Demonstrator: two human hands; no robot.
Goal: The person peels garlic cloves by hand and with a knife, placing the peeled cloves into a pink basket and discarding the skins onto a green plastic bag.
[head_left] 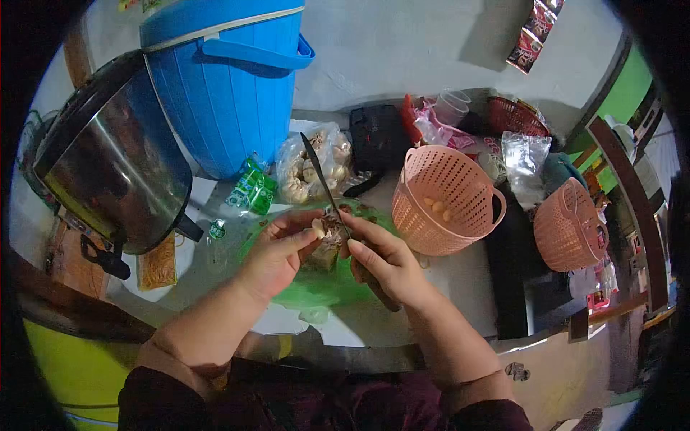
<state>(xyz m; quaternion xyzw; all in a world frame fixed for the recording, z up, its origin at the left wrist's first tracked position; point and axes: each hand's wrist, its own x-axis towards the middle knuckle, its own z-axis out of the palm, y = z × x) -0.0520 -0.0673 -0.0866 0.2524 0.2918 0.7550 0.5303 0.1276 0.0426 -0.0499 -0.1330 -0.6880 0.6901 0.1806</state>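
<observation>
My left hand (274,253) pinches a pale garlic clove (318,228) between thumb and fingers. In my right hand (388,260) is a knife (321,176), its blade pointing up and away and its handle running down below the palm. Both hands are close together over a green plastic bag (287,291), on which brownish peelings and a partly hidden clump lie. To the right, a pink perforated basket (424,233) holds several peeled cloves (438,208). Beyond my hands, a clear bag of garlic bulbs (316,169) rests on the surface.
A tall blue bucket (223,93) and a large metal pot (118,154) stand at the left. Near them lie a green packet (253,188) and a yellowish-brown packet (157,264). A second pink basket (564,230) and a dark red basket (516,116) are at the right.
</observation>
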